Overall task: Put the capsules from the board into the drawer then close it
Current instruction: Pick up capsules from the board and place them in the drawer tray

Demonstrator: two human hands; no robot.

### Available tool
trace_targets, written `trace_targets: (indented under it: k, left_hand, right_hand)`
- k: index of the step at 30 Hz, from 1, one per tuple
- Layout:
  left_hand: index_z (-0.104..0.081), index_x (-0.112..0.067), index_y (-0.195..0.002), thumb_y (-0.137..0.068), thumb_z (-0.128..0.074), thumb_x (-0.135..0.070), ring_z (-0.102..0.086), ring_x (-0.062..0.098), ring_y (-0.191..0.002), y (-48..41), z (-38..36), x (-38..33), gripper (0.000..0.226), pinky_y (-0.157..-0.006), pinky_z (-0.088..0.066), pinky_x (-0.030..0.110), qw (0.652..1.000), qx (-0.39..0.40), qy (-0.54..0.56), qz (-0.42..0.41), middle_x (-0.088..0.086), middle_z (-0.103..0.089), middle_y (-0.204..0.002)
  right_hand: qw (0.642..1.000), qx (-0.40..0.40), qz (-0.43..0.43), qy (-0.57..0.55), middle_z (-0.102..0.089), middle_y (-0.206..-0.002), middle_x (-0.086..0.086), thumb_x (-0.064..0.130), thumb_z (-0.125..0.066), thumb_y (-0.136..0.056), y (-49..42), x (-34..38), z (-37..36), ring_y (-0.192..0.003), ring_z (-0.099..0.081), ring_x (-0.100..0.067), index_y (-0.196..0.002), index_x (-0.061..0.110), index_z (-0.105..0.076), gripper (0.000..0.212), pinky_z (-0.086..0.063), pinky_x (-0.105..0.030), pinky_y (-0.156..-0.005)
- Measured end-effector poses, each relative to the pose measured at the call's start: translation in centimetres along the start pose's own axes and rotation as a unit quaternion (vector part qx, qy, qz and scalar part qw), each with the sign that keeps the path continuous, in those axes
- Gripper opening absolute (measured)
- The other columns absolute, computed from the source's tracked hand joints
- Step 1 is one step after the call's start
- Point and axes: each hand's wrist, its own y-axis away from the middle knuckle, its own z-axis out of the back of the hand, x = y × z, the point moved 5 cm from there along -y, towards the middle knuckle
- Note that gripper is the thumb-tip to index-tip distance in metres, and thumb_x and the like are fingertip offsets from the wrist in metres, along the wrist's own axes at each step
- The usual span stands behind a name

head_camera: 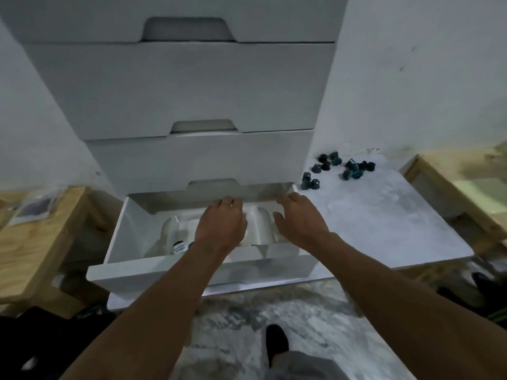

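The left grip (220,223) hangs over the open drawer (118,237), fingers bent downward; whether it holds anything cannot be told; the right grip (300,220) beside it is wide and empty; the dark capsules (334,168) lie scattered on the white board (384,220), beyond and right of both.

Both bare forearms stretch forward and slightly inward, side by side. The left hand (220,223) lies palm down with its back to the camera; its fingers tip forward and down, and its underside is hidden. The right hand (300,220), just beside it, is also palm down, with relaxed, spread fingers and the thumb out.
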Motion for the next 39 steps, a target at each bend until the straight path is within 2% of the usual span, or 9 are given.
trace_targets:
  k: [2,4,6,11,15,21,26,32,39]
  left_hand:
    - [-0.059,-0.003,-0.110,-0.090,-0.053,-0.023,-0.059,0.034,-0.097,-0.2,0.6,-1.8,0.029,-0.080,-0.048,0.039,0.999,-0.013,0.006,-0.033,0.017,-0.063,-0.106]
    - [-0.064,-0.003,-0.095,-0.081,-0.064,-0.019,-0.063,0.034,-0.080,-0.7,1.0,-3.9,0.022,-0.066,-0.052,0.037,0.998,-0.019,0.005,-0.063,0.017,-0.065,-0.089]
    - [-0.064,-0.004,-0.088,-0.078,-0.065,-0.017,-0.063,0.032,-0.074,-1.3,1.1,-6.0,0.017,-0.060,-0.051,0.034,0.996,-0.031,0.007,-0.079,0.015,-0.065,-0.083]
    - [-0.055,-0.005,-0.115,-0.095,-0.043,-0.025,-0.055,0.028,-0.100,-3.8,0.0,-12.1,0.030,-0.082,-0.047,0.037,0.992,-0.034,0.042,-0.111,0.013,-0.059,-0.112]
    - [-0.053,-0.008,-0.112,-0.096,-0.039,-0.025,-0.054,0.027,-0.101,-6.6,-2.2,-17.6,0.027,-0.081,-0.046,0.036,0.992,-0.021,0.044,-0.116,0.011,-0.057,-0.113]
    - [-0.054,-0.007,-0.105,-0.095,-0.042,-0.020,-0.056,0.029,-0.096,-11.2,-5.9,-25.4,0.020,-0.075,-0.045,0.037,0.997,0.018,0.067,-0.041,0.011,-0.056,-0.110]
    - [-0.054,-0.005,-0.100,-0.094,-0.044,-0.018,-0.057,0.029,-0.094,-13.1,-8.2,-27.5,0.017,-0.078,-0.047,0.037,0.996,0.045,0.065,0.028,0.012,-0.057,-0.107]
    - [-0.054,-0.004,-0.099,-0.093,-0.045,-0.010,-0.058,0.029,-0.096,-13.9,-9.7,-25.5,0.012,-0.075,-0.047,0.036,0.988,0.077,0.049,0.125,0.012,-0.055,-0.105]
    - [-0.051,-0.005,-0.116,-0.093,-0.043,-0.007,-0.059,0.025,-0.100,-18.5,-12.6,-22.4,0.024,-0.081,-0.045,0.028,0.981,0.112,0.020,0.155,0.011,-0.054,-0.116]
  right_hand:
    - [1.000,-0.010,-0.013,-0.003,-0.056,-0.126,-0.014,0.027,-0.050,-0.093,0.9,-1.3,1.2,-0.114,-0.051,-0.031,-0.126,0.007,-0.054,0.038,-0.044,-0.037,-0.094]
    - [1.000,-0.017,-0.026,-0.005,-0.055,-0.129,-0.013,0.027,-0.050,-0.094,1.6,-2.9,2.2,-0.117,-0.050,-0.030,-0.129,0.008,-0.052,0.040,-0.043,-0.038,-0.096]
    - [0.999,-0.019,-0.043,-0.009,-0.053,-0.131,-0.013,0.026,-0.049,-0.094,2.1,-4.9,3.1,-0.119,-0.049,-0.030,-0.130,0.008,-0.051,0.041,-0.042,-0.037,-0.097]
    - [0.997,-0.030,-0.068,-0.010,-0.055,-0.128,-0.012,0.026,-0.050,-0.094,2.8,-10.9,4.7,-0.114,-0.053,-0.030,-0.130,0.009,-0.052,0.039,-0.044,-0.036,-0.093]
    - [0.996,-0.028,-0.078,-0.016,-0.056,-0.126,-0.011,0.027,-0.051,-0.094,2.5,-17.0,5.4,-0.110,-0.055,-0.029,-0.127,0.010,-0.053,0.038,-0.047,-0.037,-0.090]
    - [0.998,0.015,-0.058,-0.015,-0.054,-0.128,-0.011,0.026,-0.052,-0.094,0.8,-27.1,7.1,-0.110,-0.055,-0.029,-0.130,0.011,-0.051,0.039,-0.047,-0.037,-0.091]
    - [0.998,0.060,-0.026,-0.014,-0.052,-0.129,-0.011,0.024,-0.051,-0.094,-1.8,-32.0,8.1,-0.106,-0.057,-0.029,-0.133,0.011,-0.048,0.041,-0.045,-0.036,-0.091]
    - [0.994,0.099,0.033,-0.042,-0.052,-0.131,-0.009,0.025,-0.052,-0.094,-5.8,-32.4,6.2,-0.108,-0.057,-0.028,-0.133,0.015,-0.048,0.041,-0.046,-0.036,-0.092]
    - [0.987,0.131,0.077,-0.057,-0.050,-0.133,-0.011,0.021,-0.053,-0.093,-11.5,-30.4,2.8,-0.112,-0.055,-0.030,-0.134,0.014,-0.047,0.042,-0.045,-0.036,-0.093]
